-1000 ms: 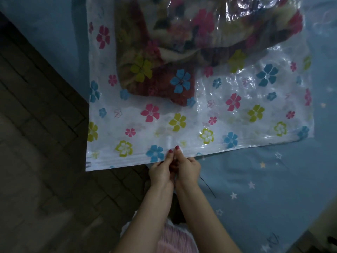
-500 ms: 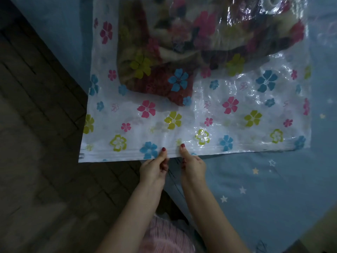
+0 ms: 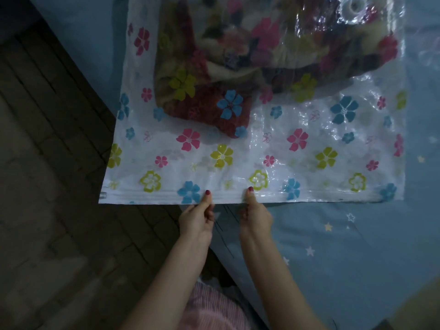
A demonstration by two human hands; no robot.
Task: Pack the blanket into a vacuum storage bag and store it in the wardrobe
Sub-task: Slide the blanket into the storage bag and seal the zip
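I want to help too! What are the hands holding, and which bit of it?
Both hold the flowery vacuum storage bag by its near zipper edge: left hand and right hand each pinch that strip, a little apart.

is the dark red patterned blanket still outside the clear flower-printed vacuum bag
No, the dark red patterned blanket lies inside the clear flower-printed vacuum bag, visible through its plastic.

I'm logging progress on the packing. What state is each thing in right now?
Blanket: bunched up inside the bag.
Vacuum bag: lying flat on the bed, one corner overhanging the floor.
Bag's zip strip: whether sealed cannot be told.
Valve: on the bag's top face.
Left hand: pinching the strip.
Right hand: pinching the strip.
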